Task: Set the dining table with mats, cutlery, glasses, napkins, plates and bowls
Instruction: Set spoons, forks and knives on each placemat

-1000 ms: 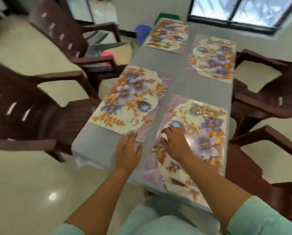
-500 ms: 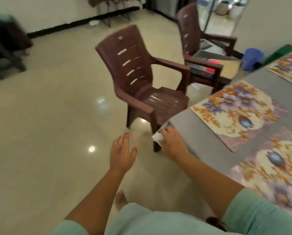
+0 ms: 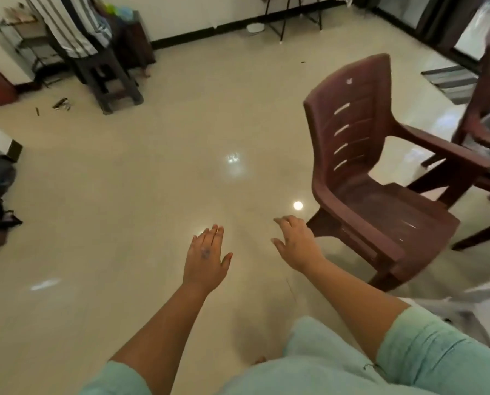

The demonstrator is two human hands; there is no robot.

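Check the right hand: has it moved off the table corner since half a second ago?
Yes. The right hand is off the table, open in mid-air over the floor, left of the brown chair.

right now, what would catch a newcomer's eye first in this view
Two bare hands reach out over the shiny cream floor at lower centre, the left hand flat with straight fingers, the right hand relaxed and holding nothing. Just right of them stands a dark brown plastic armchair with a slotted back. At the far left wall, a striped cloth hangs above a dark stool.
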